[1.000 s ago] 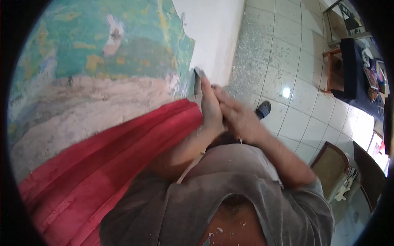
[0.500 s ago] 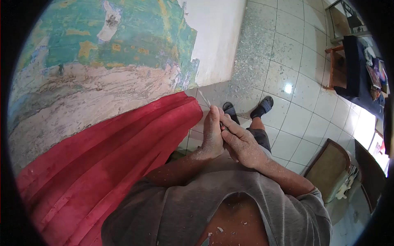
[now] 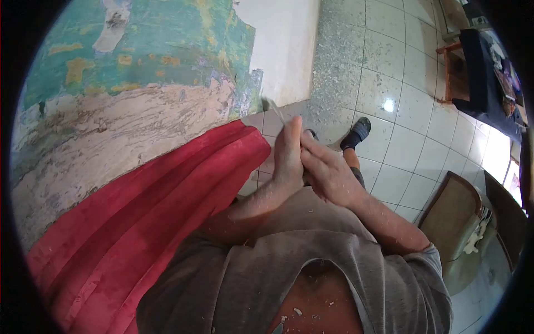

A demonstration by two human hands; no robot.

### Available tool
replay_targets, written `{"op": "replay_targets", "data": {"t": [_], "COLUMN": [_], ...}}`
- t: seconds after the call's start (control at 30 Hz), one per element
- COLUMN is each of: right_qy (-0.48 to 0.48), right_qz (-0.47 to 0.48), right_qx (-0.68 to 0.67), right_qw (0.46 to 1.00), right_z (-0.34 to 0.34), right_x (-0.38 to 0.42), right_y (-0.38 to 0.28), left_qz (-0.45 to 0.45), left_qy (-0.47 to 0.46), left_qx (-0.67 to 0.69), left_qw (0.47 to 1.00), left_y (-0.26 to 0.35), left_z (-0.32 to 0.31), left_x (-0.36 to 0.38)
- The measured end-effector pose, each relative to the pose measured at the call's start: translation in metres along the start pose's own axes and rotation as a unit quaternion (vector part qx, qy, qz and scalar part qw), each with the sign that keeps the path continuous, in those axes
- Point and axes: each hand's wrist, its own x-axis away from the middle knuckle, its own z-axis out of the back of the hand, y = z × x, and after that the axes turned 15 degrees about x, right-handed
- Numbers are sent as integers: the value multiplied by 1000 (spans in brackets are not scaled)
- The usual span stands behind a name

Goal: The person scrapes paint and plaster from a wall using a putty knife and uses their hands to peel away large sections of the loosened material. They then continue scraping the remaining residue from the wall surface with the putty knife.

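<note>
My left hand (image 3: 288, 158) and my right hand (image 3: 335, 177) are pressed together in front of my chest, both dusted with pale flecks. Between them they grip a thin tool (image 3: 276, 110), whose narrow light blade pokes out above my left fingers and points up and left. Its handle is hidden by my hands. Beyond the tip is a wall (image 3: 161, 47) with patchy green paint and rough bare plaster low down.
Red cloth (image 3: 167, 206) hangs along the wall at left. Paint chips litter the tiled floor (image 3: 384, 72). A cushioned chair (image 3: 453, 222) stands at lower right, with a dark-draped piece of furniture (image 3: 475, 78) at upper right. My sandalled foot (image 3: 360, 131) shows ahead.
My joined hands have risen a little in the view, and more of the tool's blade shows. The wall has shifted left and up, and one foot is now mostly hidden behind my hands.
</note>
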Motion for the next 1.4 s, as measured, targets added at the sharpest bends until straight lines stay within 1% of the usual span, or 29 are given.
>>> {"op": "replay_targets", "data": {"t": [0.07,0.1,0.13,0.2,0.23,0.33,0.37,0.4,0.47,0.53,0.6,0.67,0.7,0.73,0.8,0.83,0.9,0.93,0.97,1.0,1.03,1.1,1.13,1.2,1.23,1.27,1.3,1.37,1.4], "right_qy": [-1,-5,-5,-27,-26,17,105,192,185,174,202,202,201,199,186,178,169,158,146,144,150,154,163,167,165,163,165,188,186], "right_qz": [-4,-5,-4,-60,-57,-49,21,89,54,18,104,115,141,171,156,154,150,164,180,178,158,137,131,125,81,36,35,86,83], "right_qx": [10,16,20,-120,-119,-44,15,72,91,110,79,84,98,112,124,121,118,182,244,243,251,260,257,254,208,163,163,289,289], "right_qw": [1000,1000,1000,991,991,998,994,975,977,978,971,969,964,958,962,964,967,957,942,943,943,943,943,945,961,972,972,935,935], "right_z": [4,7,9,11,10,-2,-13,-21,-30,-40,-52,-55,-59,-64,-67,-65,-63,-60,-59,-60,-61,-61,-61,-61,-55,-50,-46,-33,-33], "right_x": [20,25,28,31,26,-1,-18,-29,-36,-48,-69,-87,-96,-96,-106,-104,-106,-110,-111,-114,-116,-120,-123,-135,-145,-150,-150,-154,-146], "right_y": [1,0,0,2,2,23,53,61,70,73,75,64,63,65,70,64,63,63,64,64,64,66,69,88,109,131,158,198,198], "left_qz": [-10,9,7,30,28,-25,-78,-79,-121,-90,-57,-189,-150,-152,-102,-99,-76,-74,-78,-81,-78,-146,-146,-90,-89,-9,70,35,12], "left_qy": [-107,-23,-25,-53,-55,-128,-143,-144,-102,-132,-160,-171,-180,-179,-90,-89,-62,-60,-67,-75,-73,-96,-94,-121,-118,-106,-97,-105,-105], "left_qx": [104,161,163,44,43,-14,-108,-111,-108,-156,-205,-264,-277,-280,-330,-332,-462,-463,-532,-596,-596,-594,-593,-557,-556,-545,-532,-505,-477], "left_qw": [989,987,986,997,997,991,981,980,981,975,964,930,932,931,934,934,881,881,841,795,796,786,787,817,818,831,838,856,873], "left_y": [-20,-27,-24,-14,-9,1,1,4,9,15,25,37,45,44,49,53,61,65,68,70,70,70,67,54,38,14,-5,-29,-38], "left_z": [11,8,8,12,14,24,34,33,31,41,47,44,52,57,57,53,46,44,42,43,44,45,49,69,81,94,102,104,107], "left_x": [14,25,26,27,25,11,6,7,9,-2,-12,-17,-24,-18,-21,-20,-21,-24,-24,-26,-28,-31,-38,-64,-84,-106,-120,-123,-115]}}
